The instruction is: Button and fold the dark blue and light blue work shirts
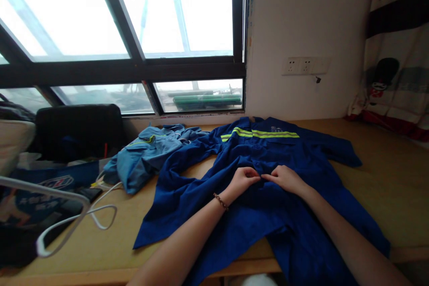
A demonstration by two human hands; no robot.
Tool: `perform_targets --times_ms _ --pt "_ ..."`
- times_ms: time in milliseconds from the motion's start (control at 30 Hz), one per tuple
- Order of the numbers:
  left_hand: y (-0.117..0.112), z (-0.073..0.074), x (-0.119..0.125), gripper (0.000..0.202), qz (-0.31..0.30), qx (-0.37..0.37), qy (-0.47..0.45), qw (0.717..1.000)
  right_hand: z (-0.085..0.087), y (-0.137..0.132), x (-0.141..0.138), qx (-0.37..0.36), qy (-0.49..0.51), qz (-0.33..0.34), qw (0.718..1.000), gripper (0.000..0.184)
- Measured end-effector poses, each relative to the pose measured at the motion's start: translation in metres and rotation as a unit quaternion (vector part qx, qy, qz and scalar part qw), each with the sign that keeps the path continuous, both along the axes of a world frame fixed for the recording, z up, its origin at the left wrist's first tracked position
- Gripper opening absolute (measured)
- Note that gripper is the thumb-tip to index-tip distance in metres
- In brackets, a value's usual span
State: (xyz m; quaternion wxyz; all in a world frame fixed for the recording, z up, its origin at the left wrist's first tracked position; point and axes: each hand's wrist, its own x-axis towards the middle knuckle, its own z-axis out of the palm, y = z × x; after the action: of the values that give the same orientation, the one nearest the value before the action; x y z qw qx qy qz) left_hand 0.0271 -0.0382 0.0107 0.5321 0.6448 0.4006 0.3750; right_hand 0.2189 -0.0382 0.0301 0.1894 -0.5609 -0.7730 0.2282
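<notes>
Left hand point(241, 180) and right hand point(284, 178) are pinched onto the blue jacket point(268, 214) mid-chest, equally near. It's laid flat on the table point(385, 174), collar pointed away. Possibly a button's being held, hard to tell.

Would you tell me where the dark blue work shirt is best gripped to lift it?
Probably at both shoulders, reaching across from the near edge: the dark blue work shirt lies flat, front up, collar toward the window. The left hand and right hand pinch its middle front.
</notes>
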Motion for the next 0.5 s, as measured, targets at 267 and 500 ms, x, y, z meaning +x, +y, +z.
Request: perform_targets --times_ms 267,500 --pt "-0.016 0.028 -0.007 0.020 -0.201 -0.160 -0.107 0.961 -0.003 -0.009 -0.020 0.015 -0.117 -0.147 0.982 0.042" --pt "-0.015 0.015 -0.001 0.046 -0.202 -0.159 -0.088 0.962 -0.015 -0.012 -0.014 -0.044 0.049 -0.038 0.997 0.024"
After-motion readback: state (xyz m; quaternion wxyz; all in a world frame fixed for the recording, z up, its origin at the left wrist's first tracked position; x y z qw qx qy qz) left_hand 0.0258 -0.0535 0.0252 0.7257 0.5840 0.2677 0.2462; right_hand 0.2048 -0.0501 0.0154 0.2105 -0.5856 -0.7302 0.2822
